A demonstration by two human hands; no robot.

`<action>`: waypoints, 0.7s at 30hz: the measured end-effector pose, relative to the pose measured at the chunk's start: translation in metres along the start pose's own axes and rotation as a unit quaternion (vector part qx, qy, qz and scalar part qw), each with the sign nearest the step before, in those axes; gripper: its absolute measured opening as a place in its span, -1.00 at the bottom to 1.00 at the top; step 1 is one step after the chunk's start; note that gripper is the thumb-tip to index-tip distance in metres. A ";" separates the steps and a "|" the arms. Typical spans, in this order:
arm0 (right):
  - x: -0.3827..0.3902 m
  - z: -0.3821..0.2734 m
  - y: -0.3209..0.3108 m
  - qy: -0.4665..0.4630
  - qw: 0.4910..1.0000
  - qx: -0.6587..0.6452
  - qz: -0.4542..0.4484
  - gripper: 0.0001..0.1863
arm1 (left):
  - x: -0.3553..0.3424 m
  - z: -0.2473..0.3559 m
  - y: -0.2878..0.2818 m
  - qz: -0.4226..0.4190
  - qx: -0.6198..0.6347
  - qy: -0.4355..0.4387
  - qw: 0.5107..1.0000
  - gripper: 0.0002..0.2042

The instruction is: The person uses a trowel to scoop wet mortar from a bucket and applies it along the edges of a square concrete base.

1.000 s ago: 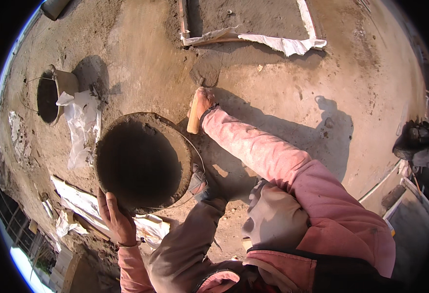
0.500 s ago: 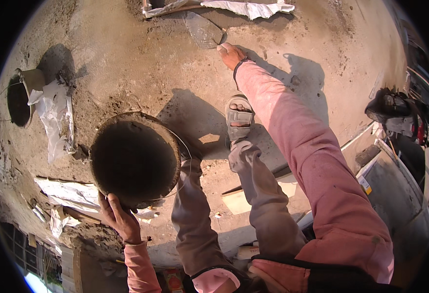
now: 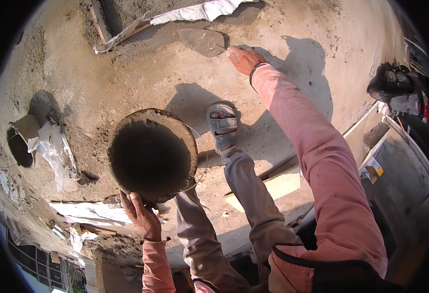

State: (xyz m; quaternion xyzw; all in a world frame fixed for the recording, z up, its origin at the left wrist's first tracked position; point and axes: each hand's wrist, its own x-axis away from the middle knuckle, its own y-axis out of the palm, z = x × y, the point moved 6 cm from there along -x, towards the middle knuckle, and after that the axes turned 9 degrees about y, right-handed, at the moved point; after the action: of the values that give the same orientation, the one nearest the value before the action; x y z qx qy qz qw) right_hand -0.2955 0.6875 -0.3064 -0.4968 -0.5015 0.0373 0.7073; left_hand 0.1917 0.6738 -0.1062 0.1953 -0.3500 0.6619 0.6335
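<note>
My right hand (image 3: 246,58) is stretched far forward, its fingers closed round the handle of a trowel (image 3: 202,41). The trowel's broad, mortar-smeared blade points left, low over the concrete floor or on it; I cannot tell which. At the near edge of a round bucket (image 3: 193,146), my left hand (image 3: 145,219) grips the rim, thumb and fingers against it. The bucket's mouth faces me, with a thin wire handle hanging on its right side. Deep shadow hides most of the bucket's inside. A sandalled foot (image 3: 222,126) stands between the bucket and my right arm.
A second bucket (image 3: 27,126) lies tipped at the left, beside a torn white sack (image 3: 53,151). A white-wrapped board edge (image 3: 190,13) borders rough mortar at the far side. To the right are a motorcycle (image 3: 395,85) and a grey sheet (image 3: 400,171). White scraps (image 3: 92,213) lie near left.
The bucket and my left hand have shifted right in view. The trowel lies slightly lower in the picture, still in my right hand. More of the far board edge shows as the view turned.
</note>
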 end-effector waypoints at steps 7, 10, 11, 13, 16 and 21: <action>-0.052 0.133 -0.009 -0.055 0.969 0.203 0.132 -0.68 | 0.002 0.011 0.033 -0.037 -0.028 0.017 0.999 -0.42; -0.074 0.198 0.021 -0.015 0.987 0.144 0.071 -0.59 | 0.009 0.015 0.051 -0.049 -0.046 0.031 0.997 -0.42; -0.074 0.221 0.029 0.011 0.992 0.099 0.073 -0.56 | 0.009 0.014 0.060 -0.059 -0.042 0.034 0.997 -0.41; -0.069 0.244 0.045 0.072 0.990 -0.041 0.111 -0.51 | 0.012 0.012 0.075 -0.069 -0.035 0.030 0.997 -0.40; -0.058 0.214 0.061 0.155 0.977 -0.112 0.094 -0.49 | 0.016 0.025 0.084 -0.059 -0.059 0.035 0.996 -0.39; 0.049 0.209 0.025 0.319 0.897 -0.197 0.233 -0.51 | 0.034 0.051 0.103 -0.098 -0.034 0.040 0.994 -0.35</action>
State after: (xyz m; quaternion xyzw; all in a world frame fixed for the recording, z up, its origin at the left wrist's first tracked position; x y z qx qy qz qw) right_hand -0.4162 0.8663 -0.2912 -0.7140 -0.1158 -0.0590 0.6880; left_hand 0.0780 0.6660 -0.0701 0.1804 -0.3261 0.5918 0.7147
